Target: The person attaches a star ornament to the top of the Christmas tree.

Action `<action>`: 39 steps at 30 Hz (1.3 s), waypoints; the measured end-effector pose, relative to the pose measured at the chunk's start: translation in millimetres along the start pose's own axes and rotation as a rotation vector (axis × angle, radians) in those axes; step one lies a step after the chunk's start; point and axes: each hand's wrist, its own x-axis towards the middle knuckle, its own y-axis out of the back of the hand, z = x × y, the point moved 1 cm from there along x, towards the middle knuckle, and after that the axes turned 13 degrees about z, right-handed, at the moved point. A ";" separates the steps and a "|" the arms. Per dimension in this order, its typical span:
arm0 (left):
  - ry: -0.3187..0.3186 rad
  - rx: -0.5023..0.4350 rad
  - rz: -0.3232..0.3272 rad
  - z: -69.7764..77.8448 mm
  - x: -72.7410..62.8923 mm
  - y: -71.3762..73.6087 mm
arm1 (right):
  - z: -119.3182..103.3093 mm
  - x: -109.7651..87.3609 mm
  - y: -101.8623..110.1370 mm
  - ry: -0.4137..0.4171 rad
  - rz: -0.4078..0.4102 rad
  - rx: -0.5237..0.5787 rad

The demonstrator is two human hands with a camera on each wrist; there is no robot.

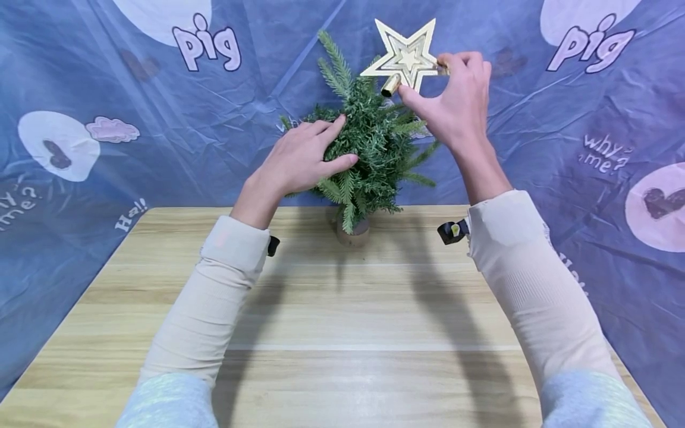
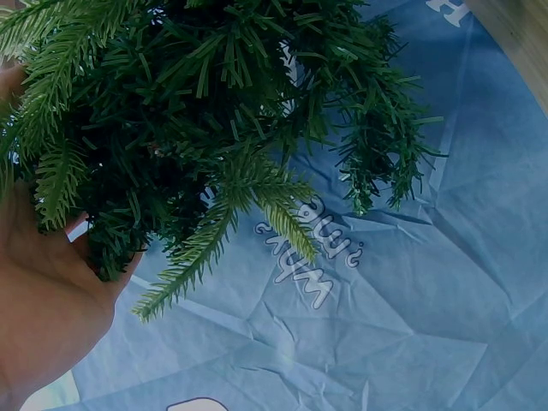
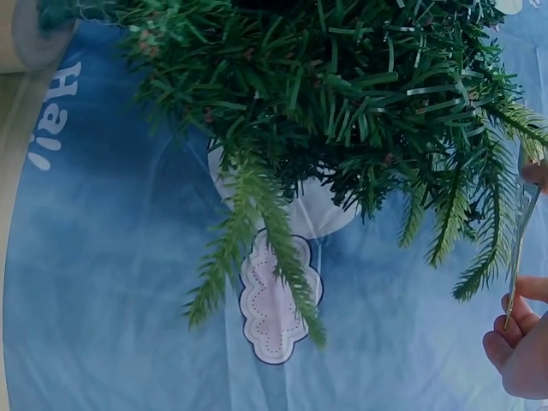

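A small artificial Christmas tree (image 1: 377,139) stands on a round wooden base (image 1: 353,235) near the back edge of the table. My left hand (image 1: 302,151) rests against the left side of its branches, thumb and index finger extended, the other fingers partly hidden by foliage. Up at the right of the treetop, my right hand (image 1: 462,98) pinches a gold star tree topper (image 1: 408,57) between thumb and fingers. The star's short gold tube points down and left, overlapping the upper branches in the head view. In the right wrist view the star (image 3: 520,257) shows edge-on.
A wood-grain table (image 1: 348,333) spreads in front of the tree. Behind and around it hangs a wrinkled blue printed cloth (image 1: 257,35), close behind the branches. Dark wrist-camera mounts (image 1: 452,232) stick out near both cuffs.
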 end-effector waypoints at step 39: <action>-0.012 0.034 0.005 -1.7 -1.1 -2.3 | -29.7 13.1 -24.3 0.015 -0.029 -0.070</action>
